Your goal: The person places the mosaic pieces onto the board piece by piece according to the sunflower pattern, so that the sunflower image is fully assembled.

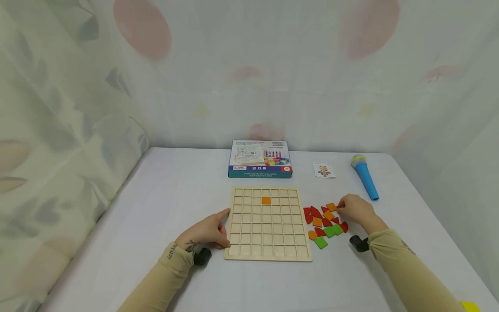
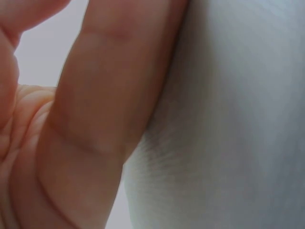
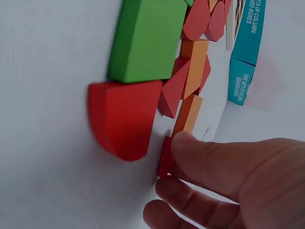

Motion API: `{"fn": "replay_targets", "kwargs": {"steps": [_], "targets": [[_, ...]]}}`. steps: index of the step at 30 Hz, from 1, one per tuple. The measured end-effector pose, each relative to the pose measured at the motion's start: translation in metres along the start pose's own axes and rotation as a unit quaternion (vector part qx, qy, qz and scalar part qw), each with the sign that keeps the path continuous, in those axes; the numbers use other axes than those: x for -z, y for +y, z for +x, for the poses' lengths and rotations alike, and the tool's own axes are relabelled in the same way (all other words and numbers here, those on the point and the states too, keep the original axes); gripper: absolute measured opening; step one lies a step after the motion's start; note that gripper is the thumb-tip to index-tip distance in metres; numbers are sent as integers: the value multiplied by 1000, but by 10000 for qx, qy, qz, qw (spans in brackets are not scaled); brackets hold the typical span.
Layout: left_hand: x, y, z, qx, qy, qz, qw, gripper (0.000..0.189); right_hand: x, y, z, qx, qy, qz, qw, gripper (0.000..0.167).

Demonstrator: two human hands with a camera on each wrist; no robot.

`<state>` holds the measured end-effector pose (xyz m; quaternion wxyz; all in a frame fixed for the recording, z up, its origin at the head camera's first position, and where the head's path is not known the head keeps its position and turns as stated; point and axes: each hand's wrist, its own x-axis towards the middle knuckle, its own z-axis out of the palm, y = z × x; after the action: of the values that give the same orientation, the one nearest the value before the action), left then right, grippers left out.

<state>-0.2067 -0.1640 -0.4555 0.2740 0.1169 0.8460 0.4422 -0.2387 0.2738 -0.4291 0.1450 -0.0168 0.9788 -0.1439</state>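
Left hand (image 1: 204,229) is at the near-left part of the board (image 1: 256,228), index finger and thumb spread apart along the left edge and touching it. It's fairly open, not wrapped around anything as far as I can tell; the left wrist view is mostly finger up close, so take that with some salt.

Right hand (image 1: 358,211) is over at the far right of the loose pieces, thumb and finger nearly together, pinching a small red piece (image 3: 164,157) right by an orange one (image 1: 332,206). The board lies flat on the table (image 1: 187,186), with one orange square (image 1: 266,200) in the middle column, second row from the far edge. Rest of the pieces are scattered just right of it: reds, oranges, some green squares (image 1: 329,231), an orange disc (image 1: 312,235). Behind the board there's a box (image 1: 260,172), then a card (image 1: 324,170) and a blue mic (image 1: 366,177) further right.
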Motion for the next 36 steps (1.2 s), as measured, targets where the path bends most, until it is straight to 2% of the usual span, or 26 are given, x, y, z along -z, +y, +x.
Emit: {"fn": "replay_targets", "kwargs": {"steps": [5, 9, 13, 17, 22, 26, 31, 36], "targets": [[0, -1, 0, -31, -22, -57, 10000, 110, 0, 0, 0, 97, 17, 95, 9999, 20], [0, -1, 0, -65, -36, -74, 9999, 109, 7, -6, 0, 220, 218, 261, 9992, 14], [0, -2, 0, -64, -33, -81, 9999, 109, 19, -28, 8, 421, 568, 534, 9961, 12], [0, -1, -1, -54, -25, -57, 10000, 109, 23, -64, 23, 844, 741, 734, 9910, 12], [-1, 0, -2, -46, -9, -50, 10000, 109, 17, -119, 39, 1709, 571, 920, 9793, 16], [-1, 0, -2, -80, -20, -14, 10000, 108, 1, -155, 50, 2256, 347, 752, 9707, 14], [-1, 2, -2, -129, -57, -14, 9999, 108, -22, -183, 61, 2284, -18, 511, 9722, 10], [-1, 4, -4, -75, -50, -104, 9999, 109, -33, -196, 70, 2236, -158, 406, 9737, 9]]}}
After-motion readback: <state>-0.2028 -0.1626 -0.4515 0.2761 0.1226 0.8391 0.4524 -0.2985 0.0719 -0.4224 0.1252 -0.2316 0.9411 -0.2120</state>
